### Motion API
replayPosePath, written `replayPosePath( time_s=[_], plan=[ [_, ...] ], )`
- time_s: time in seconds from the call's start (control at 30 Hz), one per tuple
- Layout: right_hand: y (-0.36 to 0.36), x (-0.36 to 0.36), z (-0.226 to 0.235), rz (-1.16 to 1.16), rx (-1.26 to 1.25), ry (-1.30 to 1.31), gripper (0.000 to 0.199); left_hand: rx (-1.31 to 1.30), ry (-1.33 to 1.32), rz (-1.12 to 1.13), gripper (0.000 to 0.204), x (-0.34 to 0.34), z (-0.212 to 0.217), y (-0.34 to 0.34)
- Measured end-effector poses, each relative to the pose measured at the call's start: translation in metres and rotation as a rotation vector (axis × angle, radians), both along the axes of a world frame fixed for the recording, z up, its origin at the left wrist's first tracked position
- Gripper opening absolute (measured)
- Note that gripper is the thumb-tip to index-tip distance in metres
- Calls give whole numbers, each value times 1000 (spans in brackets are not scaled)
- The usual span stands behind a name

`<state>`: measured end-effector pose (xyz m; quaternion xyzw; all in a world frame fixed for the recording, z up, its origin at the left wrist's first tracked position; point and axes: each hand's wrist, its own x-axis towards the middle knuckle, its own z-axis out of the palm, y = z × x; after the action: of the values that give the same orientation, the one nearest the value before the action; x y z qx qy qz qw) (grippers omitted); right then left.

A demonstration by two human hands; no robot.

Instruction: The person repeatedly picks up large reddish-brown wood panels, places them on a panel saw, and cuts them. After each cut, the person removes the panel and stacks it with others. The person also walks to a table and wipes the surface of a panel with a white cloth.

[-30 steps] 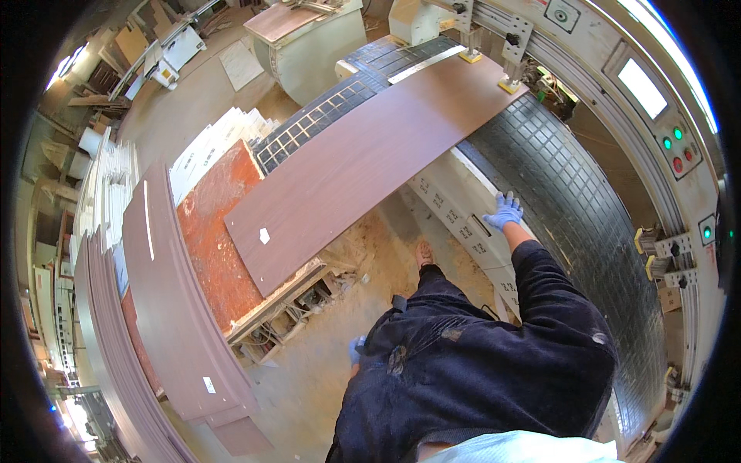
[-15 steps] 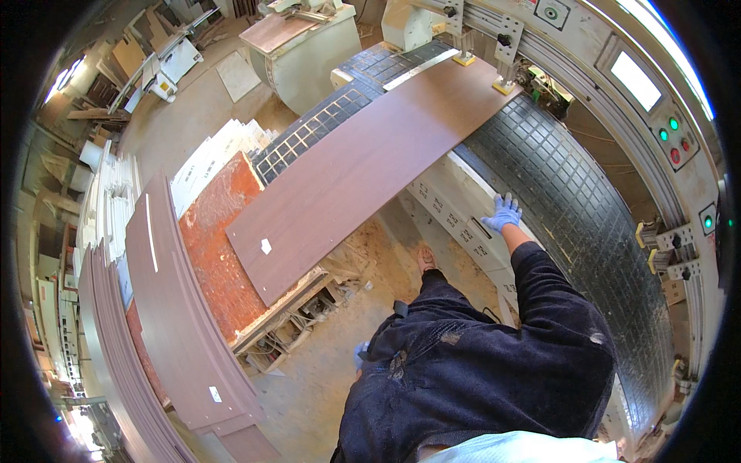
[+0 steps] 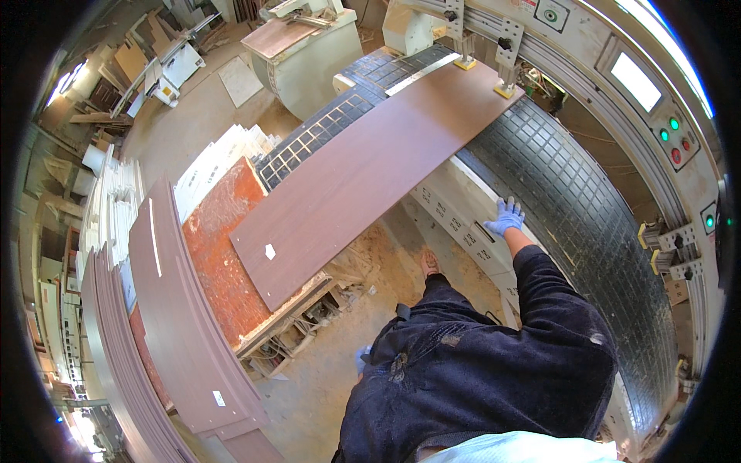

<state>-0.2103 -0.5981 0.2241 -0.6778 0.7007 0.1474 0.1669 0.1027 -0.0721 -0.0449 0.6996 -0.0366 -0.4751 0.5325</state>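
My right hand (image 3: 505, 217), in a bluish-purple glove, rests on the edge of the machine bed with its fingers spread and nothing in them. Low beside my dark clothing, only a bit of my left hand (image 3: 361, 358) shows, gloved in the same colour; its fingers are hidden. A long brown wood-grain panel (image 3: 370, 181) lies across the black gridded machine bed (image 3: 556, 170) and an orange-red worn table (image 3: 220, 258). It carries a small white label (image 3: 269, 252) at its near end. Yellow-tipped clamps (image 3: 505, 90) meet its far end.
Stacked brown panels (image 3: 177, 332) stand at the left, with white boards (image 3: 224, 158) behind. Along the right runs a machine beam with a control panel (image 3: 674, 143) of lit buttons and a screen (image 3: 635, 81). Sawdust lies on the floor around my foot (image 3: 429, 262).
The view has shifted slightly, so the panel appears a little to the right and lower. My right hand stays on the machine edge, its fingers a little more spread.
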Motion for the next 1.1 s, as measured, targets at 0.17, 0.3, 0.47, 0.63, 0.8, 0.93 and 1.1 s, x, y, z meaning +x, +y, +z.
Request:
replayPosePath(
  time_s=[0.17, 0.3, 0.47, 0.63, 0.8, 0.93, 1.1],
  plan=[
    [1, -1, -1, -12, -3, 5, 96, -15, 31, 16, 16, 0, -2, -3],
    [2, 0, 1, -12, -8, 0, 95, -48, 10, -97, 17, 9, -3, -7],
    [1, 11, 4, -10, -24, 2, 94, -106, -21, 257, 20, 19, 22, -21],
    [-3, 18, -1, -174, -54, -54, 85, 127, -354, 370, 28, 35, 145, -108],
    [-29, 63, -55, -170, -195, -379, 73, 179, -1103, 101, 42, 72, 216, -173],
    [-40, 137, -52, -286, -47, -849, 73, 280, -1289, -54, 46, 85, 253, -215],
    [-88, 190, -75, -714, 255, -1270, 61, 351, -1297, -283, 54, 94, 256, -265]
  ],
)
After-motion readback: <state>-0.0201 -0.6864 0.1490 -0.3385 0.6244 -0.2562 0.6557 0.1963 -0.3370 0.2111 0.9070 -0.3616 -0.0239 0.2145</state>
